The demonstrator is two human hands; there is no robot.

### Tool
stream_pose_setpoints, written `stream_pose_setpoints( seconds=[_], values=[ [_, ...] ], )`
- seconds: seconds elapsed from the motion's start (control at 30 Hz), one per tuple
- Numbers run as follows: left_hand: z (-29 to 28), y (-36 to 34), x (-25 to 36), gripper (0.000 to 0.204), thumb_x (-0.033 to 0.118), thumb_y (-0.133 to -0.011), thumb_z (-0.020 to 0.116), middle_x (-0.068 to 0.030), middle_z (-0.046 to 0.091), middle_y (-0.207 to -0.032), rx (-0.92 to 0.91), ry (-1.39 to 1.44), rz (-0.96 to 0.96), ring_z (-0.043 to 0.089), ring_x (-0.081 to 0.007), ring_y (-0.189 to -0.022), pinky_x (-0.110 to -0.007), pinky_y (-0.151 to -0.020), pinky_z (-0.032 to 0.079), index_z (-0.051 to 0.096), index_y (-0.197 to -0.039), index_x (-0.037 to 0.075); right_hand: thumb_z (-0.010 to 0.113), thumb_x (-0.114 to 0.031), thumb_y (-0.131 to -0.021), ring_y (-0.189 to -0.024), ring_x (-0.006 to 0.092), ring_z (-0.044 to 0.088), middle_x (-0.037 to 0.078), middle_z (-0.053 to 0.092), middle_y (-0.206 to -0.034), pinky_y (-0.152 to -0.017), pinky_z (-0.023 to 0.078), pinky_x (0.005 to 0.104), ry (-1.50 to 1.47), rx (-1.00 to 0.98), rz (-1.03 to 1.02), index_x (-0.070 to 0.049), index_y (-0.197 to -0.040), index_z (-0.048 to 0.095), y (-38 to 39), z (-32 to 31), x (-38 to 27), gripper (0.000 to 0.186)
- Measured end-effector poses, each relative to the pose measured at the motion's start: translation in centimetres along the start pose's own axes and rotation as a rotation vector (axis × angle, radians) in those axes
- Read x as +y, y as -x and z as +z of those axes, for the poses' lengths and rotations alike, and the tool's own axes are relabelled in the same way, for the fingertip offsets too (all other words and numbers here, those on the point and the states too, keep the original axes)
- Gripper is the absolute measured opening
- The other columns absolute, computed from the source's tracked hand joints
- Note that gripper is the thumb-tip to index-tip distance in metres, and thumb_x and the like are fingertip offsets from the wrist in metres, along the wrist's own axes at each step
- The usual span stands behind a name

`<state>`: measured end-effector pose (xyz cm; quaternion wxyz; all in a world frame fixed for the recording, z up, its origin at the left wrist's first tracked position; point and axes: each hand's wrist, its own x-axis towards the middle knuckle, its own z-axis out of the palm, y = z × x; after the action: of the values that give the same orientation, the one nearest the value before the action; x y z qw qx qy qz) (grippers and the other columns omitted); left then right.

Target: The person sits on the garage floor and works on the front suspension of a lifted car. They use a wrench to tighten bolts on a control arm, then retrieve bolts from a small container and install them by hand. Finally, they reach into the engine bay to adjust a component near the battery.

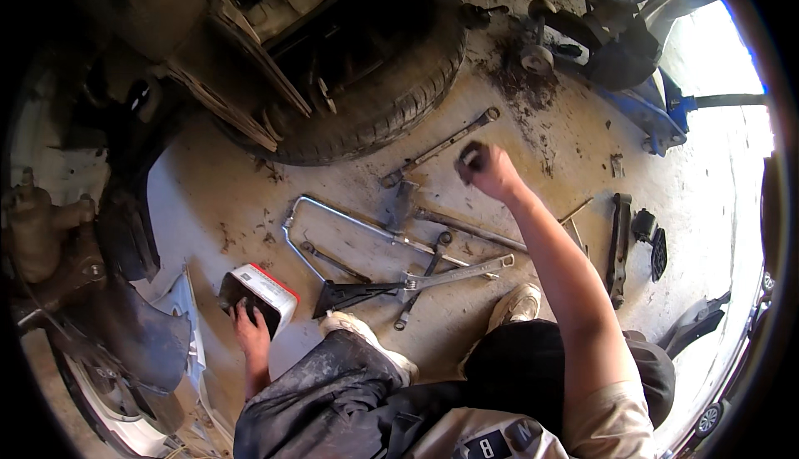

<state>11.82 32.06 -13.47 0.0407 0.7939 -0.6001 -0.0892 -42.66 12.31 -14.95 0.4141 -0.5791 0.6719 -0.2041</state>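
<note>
My right hand [495, 174] is closed around a small dark ring-shaped part [471, 158], raised over several tools. Behind it, a long wrench [439, 147] lies on the floor by the tire. My left hand [250, 330] has its fingers apart at the dark opening of a red-and-white rectangular container [285, 294] at lower left; its fingertips are partly lost in shadow. Between my hands lie a silver cranked bar [333, 210], a wrench [458, 263], a long bar [470, 229] and a black tool [354, 291] on the concrete.
A large tire [366, 126] and rusty car parts [225, 68] fill the top. Suspension parts [42, 251] crowd the left. A blue jack [657, 122] stands at upper right; a dark bar [619, 247] lies right. My shoes [512, 309] are below the tools.
</note>
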Motion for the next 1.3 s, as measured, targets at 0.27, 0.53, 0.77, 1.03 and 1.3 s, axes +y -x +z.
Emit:
stream_pose_setpoints(
  seconds=[0.27, 0.53, 0.77, 1.03, 1.3],
  values=[
    [-2.7, 3.4, 6.8, 0.037, 0.015, -0.091, 0.053, -0.0262, 0.048, -0.122, 0.126, 0.188, 0.154, 0.048, -0.0446, -0.115, -0.050, -0.100, 0.039, 0.053, -0.126, 0.003, 0.072, -0.019, -0.087, -0.080, 0.0127, 0.063, 0.010, 0.069, -0.090, -0.069, 0.050, 0.0263, -0.786, -0.002, -0.386, 0.002, -0.111, 0.060, -3.8, -0.6, -14.8, 0.034],
    [-5.2, 14.0, 8.2, 0.037, 0.019, -0.094, 0.052, -0.0242, 0.052, -0.121, -0.101, 0.181, 0.041, 0.051, -0.0380, -0.114, -0.046, -0.098, 0.040, 0.052, -0.125, -0.001, 0.073, -0.017, -0.085, -0.082, 0.0188, 0.064, 0.011, 0.068, -0.091, -0.075, 0.052, 0.0316, -0.642, -0.056, -0.486, 0.002, -0.110, 0.061, -5.3, -0.6, -16.7, 0.034],
    [-6.5, 21.3, 9.7, 0.037, 0.020, -0.095, 0.051, -0.0234, 0.053, -0.120, -0.245, 0.209, -0.149, 0.052, -0.0365, -0.114, -0.045, -0.098, 0.040, 0.052, -0.125, -0.002, 0.075, -0.026, -0.082, -0.076, 0.0339, 0.064, 0.022, 0.065, -0.082, -0.069, 0.050, 0.0389, -0.455, 0.067, -0.556, 0.002, -0.099, 0.064, -5.9, -0.2, -16.6, 0.035],
    [-6.8, 26.8, 11.9, 0.037, 0.021, -0.095, 0.051, -0.0225, 0.054, -0.119, -0.304, 0.228, -0.329, 0.053, -0.0349, -0.113, -0.045, -0.097, 0.040, 0.052, -0.124, -0.003, 0.065, -0.043, -0.088, -0.080, 0.0419, 0.062, 0.024, 0.063, -0.078, -0.071, 0.050, 0.0468, -0.299, 0.056, -0.493, 0.003, -0.077, 0.063, -5.9, -0.9, -17.1, 0.048],
    [-7.6, 29.8, 12.7, 0.037, 0.022, -0.096, 0.051, -0.0216, 0.055, -0.118, -0.261, 0.269, -0.431, 0.053, -0.0332, -0.112, -0.044, -0.097, 0.040, 0.053, -0.123, -0.004, 0.055, -0.046, -0.093, -0.087, 0.0446, 0.061, 0.028, 0.063, -0.086, -0.078, 0.049, 0.0483, -0.365, 0.055, -0.414, 0.003, -0.079, 0.064, -5.9, 0.4, -17.8, 0.052]
  ],
)
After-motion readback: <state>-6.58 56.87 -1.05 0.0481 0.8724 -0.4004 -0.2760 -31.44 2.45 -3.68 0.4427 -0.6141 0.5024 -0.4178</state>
